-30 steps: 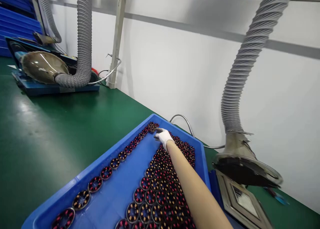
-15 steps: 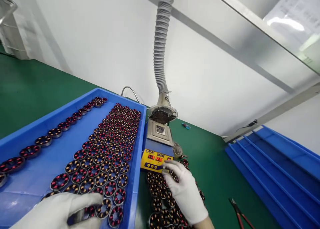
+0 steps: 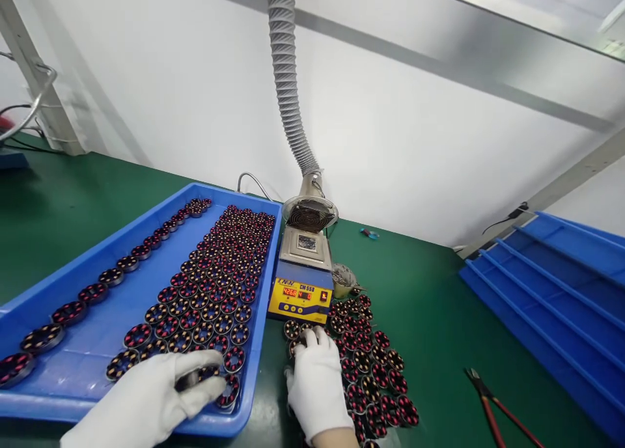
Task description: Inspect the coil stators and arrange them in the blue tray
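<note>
My left hand point(image 3: 151, 396), in a white glove, reaches into the front of the blue tray point(image 3: 209, 425), its fingers curled round a dark ring part that they partly cover. Rows of round parts with red and tan coils point(image 3: 209, 285) fill the tray's right side, and a single line of them point(image 3: 111, 277) runs along its left. On the green table, my right hand point(image 3: 317, 379), also gloved, has its fingertips on a ring part at the edge of a group of similar parts point(image 3: 364, 360). Whether it grips that part is unclear.
A yellow-fronted heating unit point(image 3: 300, 298) stands behind my right hand, under a grey duct point(image 3: 288, 77). A small cup point(image 3: 343, 280) is beside it. Red-handled pliers point(image 3: 488, 396) and blue trays point(image 3: 551, 292) are at the right.
The view has shifted. My left hand has moved right over the tray's front parts. My right hand has moved left and down, away from the unit's panel, to the near ring parts.
</note>
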Demonstrator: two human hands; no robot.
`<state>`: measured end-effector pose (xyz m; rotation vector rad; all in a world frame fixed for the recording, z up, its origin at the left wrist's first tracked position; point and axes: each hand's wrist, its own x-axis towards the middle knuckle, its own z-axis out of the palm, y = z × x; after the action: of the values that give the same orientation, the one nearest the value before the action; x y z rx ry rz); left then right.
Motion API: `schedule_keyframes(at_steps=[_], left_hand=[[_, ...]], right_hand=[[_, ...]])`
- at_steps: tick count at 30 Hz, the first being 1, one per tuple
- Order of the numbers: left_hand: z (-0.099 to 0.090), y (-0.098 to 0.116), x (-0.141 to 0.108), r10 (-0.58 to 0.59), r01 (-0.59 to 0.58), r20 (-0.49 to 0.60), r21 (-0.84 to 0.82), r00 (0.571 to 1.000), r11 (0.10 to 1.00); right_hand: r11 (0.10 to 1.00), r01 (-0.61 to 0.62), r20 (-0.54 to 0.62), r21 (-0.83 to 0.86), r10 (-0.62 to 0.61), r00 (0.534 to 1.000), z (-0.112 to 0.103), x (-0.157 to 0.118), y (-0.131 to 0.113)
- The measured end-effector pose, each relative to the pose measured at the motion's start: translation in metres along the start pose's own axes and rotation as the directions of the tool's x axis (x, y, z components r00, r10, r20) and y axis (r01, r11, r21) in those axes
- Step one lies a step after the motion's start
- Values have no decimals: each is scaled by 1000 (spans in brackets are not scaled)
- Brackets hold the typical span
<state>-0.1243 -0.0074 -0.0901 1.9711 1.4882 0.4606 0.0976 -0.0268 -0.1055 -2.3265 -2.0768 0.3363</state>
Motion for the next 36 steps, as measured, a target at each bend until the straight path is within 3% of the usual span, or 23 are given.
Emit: schedule_keyframes(at_steps=[4,7,8,10,11,13,15,16,18,22,25,27,30,34,36], left_hand=[[2,15,0,-38,31,99,68,994,997],[12,20,-1,11,-5,127,-46,992,999],[15,21,-1,48,-39,113,-85,992,996],[20,27,-3,171,-171,-3,-72,985,983],[20,33,-4,268,-270,-88,-12,959,963],[15,49,-5,498,-469,-223,173,838,866],[6,68,-4,688,-621,-225,303,690,723],[1,77,-3,733,-658,-199,334,651,675],[-5,88,0,769,-685,-170,365,617,630],[-2,90,0,754,-688,-225,312,617,655],[6,84,-4,733,-706,-342,225,588,671],[10,82,-6,707,-710,-396,171,586,683],[16,80,-8,695,-715,-384,115,608,689],[21,75,-7,704,-736,-373,79,604,673],[21,71,-7,716,-745,-351,72,603,663]], right_hand=[[997,29,-25,66,-27,999,9,5,3],[948,83,-131,307,-44,990,6,-4,8],[883,112,-162,456,-42,986,2,-8,9],[635,144,-140,759,-57,989,-12,-19,8],[498,126,-94,858,-88,992,-20,-24,6],[304,60,-13,951,-154,988,-39,-33,-1],[232,37,-3,972,-145,989,-52,-37,-9],[216,37,-14,976,-106,994,-57,-39,-13],[157,56,-57,986,-1,998,-59,-41,-17],[-39,192,-188,981,86,978,-54,-45,-10],[-77,235,-234,969,31,972,-51,-46,-1],[-37,256,-257,966,-40,965,-51,-45,3],[50,353,-344,934,-134,929,-50,-41,3],[92,435,-435,896,-21,900,-52,-41,3],[7,456,-456,890,45,889,-57,-42,10]])
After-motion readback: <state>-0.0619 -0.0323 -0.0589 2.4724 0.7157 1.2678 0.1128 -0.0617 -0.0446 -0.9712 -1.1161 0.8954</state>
